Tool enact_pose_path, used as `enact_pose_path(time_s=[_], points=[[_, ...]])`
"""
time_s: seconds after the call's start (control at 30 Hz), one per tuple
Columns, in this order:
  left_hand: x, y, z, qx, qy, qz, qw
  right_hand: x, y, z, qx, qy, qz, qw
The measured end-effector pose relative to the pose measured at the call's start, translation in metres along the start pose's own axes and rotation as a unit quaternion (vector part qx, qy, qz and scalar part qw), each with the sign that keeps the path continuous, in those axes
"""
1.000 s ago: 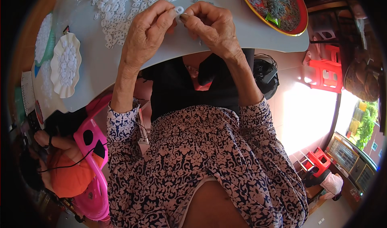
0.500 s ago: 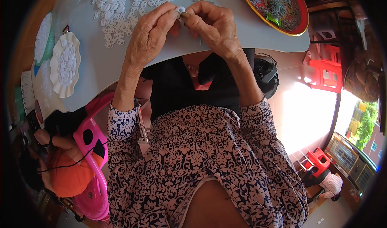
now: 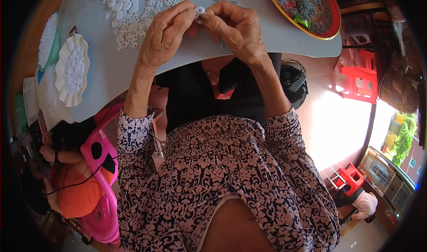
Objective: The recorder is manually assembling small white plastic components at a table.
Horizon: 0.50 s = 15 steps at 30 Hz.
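Close together over the front of the grey table, my left hand and my right hand both pinch a small white plastic piece with a round hole. Thumbs and forefingers of both hands meet on it; whatever else they may grip is hidden behind the fingers. To the left of my hands spreads a loose heap of similar white plastic pieces. Right of them stands a round red tray with a yellow rim, holding many small grey metal parts and a green packet.
A scalloped white dish with white pieces sits at the table's left, beside a green container of more. A person in orange sits at the lower left by a pink chair. Red stools stand on the right.
My hands stay nearly in place; the white piece shows slightly more between my fingertips. The seated person's arm at the left has shifted a little.
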<state>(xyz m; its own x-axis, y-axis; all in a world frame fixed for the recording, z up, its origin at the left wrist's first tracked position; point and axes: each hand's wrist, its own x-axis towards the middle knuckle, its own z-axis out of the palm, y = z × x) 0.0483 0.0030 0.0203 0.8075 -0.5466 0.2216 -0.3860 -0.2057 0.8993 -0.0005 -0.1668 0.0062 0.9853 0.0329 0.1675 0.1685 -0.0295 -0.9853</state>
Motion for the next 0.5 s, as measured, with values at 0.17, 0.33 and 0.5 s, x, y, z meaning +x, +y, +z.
enact_pose_path(time_s=[0.17,0.33,0.5], points=[[-0.002,-0.005,-0.001,-0.006,0.011,0.021,1.0,0.002,-0.001,0.003,0.074,0.0,-0.005,0.997],[-0.003,-0.005,-0.002,-0.003,-0.007,-0.002,1.0,0.001,0.004,0.005,0.052,-0.027,-0.063,0.996],[-0.002,-0.011,0.001,0.027,0.024,0.093,0.995,0.002,0.011,0.004,0.061,-0.028,-0.06,0.996]])
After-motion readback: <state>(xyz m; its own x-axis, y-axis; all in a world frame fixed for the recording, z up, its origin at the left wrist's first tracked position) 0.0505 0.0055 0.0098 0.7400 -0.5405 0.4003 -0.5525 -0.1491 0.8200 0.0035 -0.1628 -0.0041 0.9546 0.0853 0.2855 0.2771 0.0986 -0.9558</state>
